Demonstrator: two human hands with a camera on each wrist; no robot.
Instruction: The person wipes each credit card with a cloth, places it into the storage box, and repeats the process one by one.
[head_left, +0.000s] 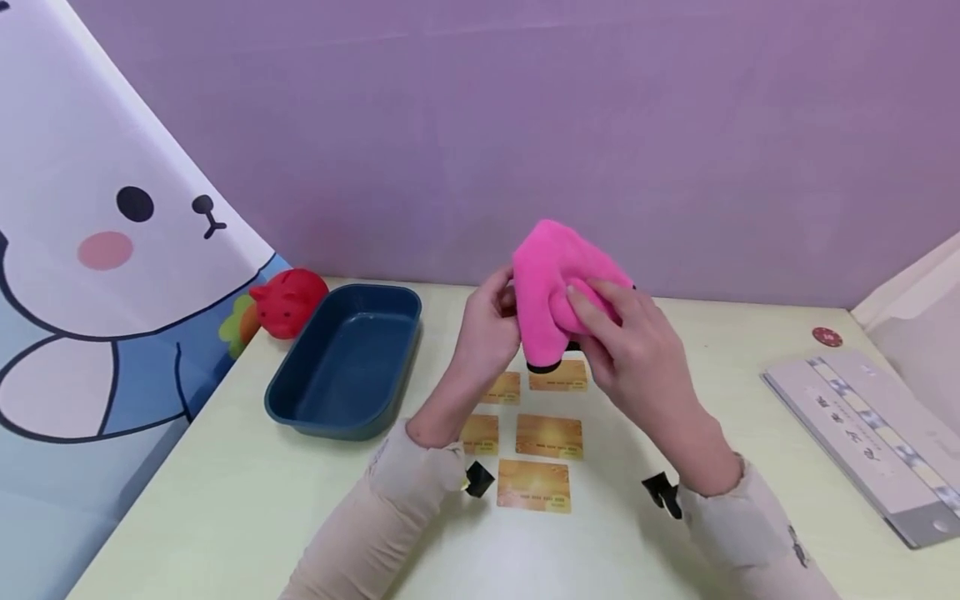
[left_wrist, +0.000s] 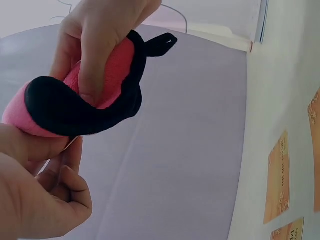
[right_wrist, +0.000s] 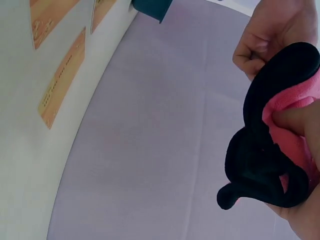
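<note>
Here, in the head view, the two hands are together on one pink plush piece (head_left: 540, 287), which is in the air above the table (head_left: 217, 508), towards its far edge. The left hand (head_left: 483, 329) pinches its left side; the right hand (head_left: 641, 350) grips its right part. Below lie orange cards (head_left: 534, 486). Near the far left corner stands a blue tray (head_left: 337, 430), its smooth floor in sight, and just beside it a red piggy bank (head_left: 291, 304), whose inside I cannot see. Along the right edge lies a pale box (head_left: 825, 433), with a red chip (head_left: 827, 337) beyond it.

In the left wrist view, the right thumb presses into the pink fold, inside a black border (left_wrist: 85, 115).

In the right wrist view, this border curves between both hands.
</note>
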